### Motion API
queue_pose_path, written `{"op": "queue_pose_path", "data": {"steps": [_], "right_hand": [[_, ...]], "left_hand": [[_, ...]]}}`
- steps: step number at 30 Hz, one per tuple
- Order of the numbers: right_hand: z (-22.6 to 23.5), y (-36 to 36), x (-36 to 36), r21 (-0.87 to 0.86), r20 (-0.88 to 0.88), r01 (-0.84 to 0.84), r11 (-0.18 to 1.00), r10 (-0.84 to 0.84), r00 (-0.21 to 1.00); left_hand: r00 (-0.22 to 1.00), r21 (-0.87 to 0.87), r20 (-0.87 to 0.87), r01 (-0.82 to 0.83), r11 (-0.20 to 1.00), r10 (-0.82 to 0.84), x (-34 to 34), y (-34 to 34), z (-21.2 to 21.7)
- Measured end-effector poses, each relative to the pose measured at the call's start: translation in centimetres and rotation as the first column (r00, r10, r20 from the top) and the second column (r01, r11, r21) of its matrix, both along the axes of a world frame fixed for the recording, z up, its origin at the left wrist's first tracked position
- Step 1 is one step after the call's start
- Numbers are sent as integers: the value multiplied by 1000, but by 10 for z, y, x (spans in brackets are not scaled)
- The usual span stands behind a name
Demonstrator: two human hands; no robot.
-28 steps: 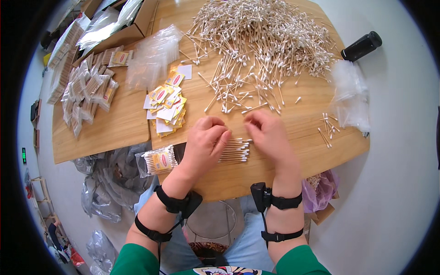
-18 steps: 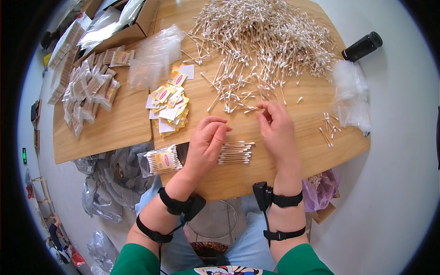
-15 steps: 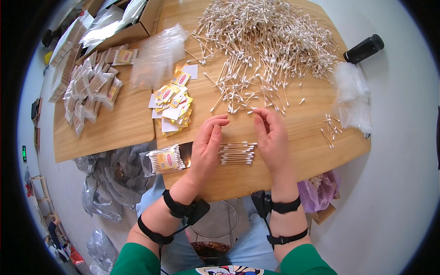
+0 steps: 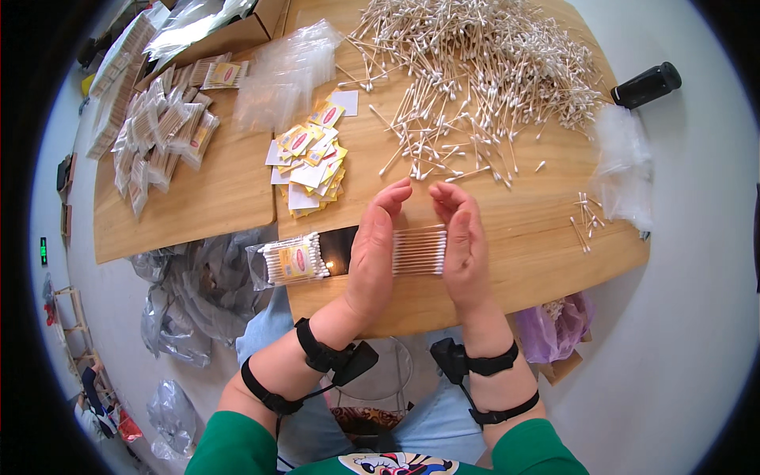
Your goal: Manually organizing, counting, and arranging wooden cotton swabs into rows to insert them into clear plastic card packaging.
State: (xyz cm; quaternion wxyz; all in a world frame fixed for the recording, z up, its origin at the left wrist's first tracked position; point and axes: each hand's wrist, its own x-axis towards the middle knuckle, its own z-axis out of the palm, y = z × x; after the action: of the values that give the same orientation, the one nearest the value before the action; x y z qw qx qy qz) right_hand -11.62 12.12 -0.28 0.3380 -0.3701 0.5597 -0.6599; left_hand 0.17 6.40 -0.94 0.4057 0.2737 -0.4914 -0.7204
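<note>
Both hands stood edge-down on the wooden worktop (image 4: 237, 190), left hand (image 4: 372, 253) and right hand (image 4: 463, 249) pressing a small row of cotton swabs (image 4: 418, 252) between the palms. Fingers were straight and open, not curled; tips apparently apart. A bagged swab pack (image 4: 289, 260) lay just left. The big loose swab pile (image 4: 475, 71) sat beyond, label cards (image 4: 313, 166) nearby.

- Filled clear bag of cotton swabs (image 4: 289, 260), yellow-red label, at the table's near edge.
- Loose yellow-and-white labels (image 4: 310, 162), mid-table.
- Filled bags (image 4: 162, 131), left end.
- Empty clear bags (image 4: 286, 71), far side.
</note>
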Motion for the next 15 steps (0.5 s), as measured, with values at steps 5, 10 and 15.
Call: {"op": "queue_pose_path", "data": {"steps": [5,10,15], "right_hand": [[11,21,-18,214,-638,-75,974,197,744],[21,42,-13,452,-819,-41,891,433,376],[14,49,0,544,-819,40,838,520,245]], "left_hand": [[994,-121,-15,-107,987,106,10,-4,0],[965,-302,137,-174,937,223,49,-28,17],[883,-388,263,-271,881,388,100,-55,23]]}}
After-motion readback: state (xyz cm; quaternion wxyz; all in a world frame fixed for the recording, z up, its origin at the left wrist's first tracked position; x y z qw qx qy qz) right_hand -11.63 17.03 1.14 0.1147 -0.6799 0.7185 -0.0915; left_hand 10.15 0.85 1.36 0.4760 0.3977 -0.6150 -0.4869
